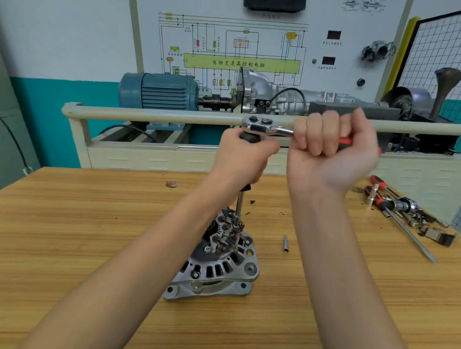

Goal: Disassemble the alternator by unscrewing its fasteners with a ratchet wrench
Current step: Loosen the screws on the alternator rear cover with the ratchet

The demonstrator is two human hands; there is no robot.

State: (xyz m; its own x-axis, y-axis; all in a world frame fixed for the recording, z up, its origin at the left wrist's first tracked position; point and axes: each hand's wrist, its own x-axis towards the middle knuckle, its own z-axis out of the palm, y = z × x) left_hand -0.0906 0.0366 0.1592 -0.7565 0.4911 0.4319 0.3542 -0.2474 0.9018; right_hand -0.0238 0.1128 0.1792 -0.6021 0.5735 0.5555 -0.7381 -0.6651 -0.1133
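Note:
The silver alternator [216, 263] stands on the wooden bench [77, 230] with its rear end up. A long extension bar [239, 203] rises from a fastener on its top. The chrome ratchet wrench [267, 127] sits on the bar's upper end. My left hand [242, 158] grips the black upper part of the bar just under the ratchet head. My right hand [335, 150] is wrapped round the wrench's red handle, to the right of the head.
A small loose socket [285, 243] lies on the bench right of the alternator. Several screwdrivers, sockets and bits [400, 210] are piled at the far right. A beige rail [150, 113] and a training rig with a blue motor [158, 91] stand behind the bench.

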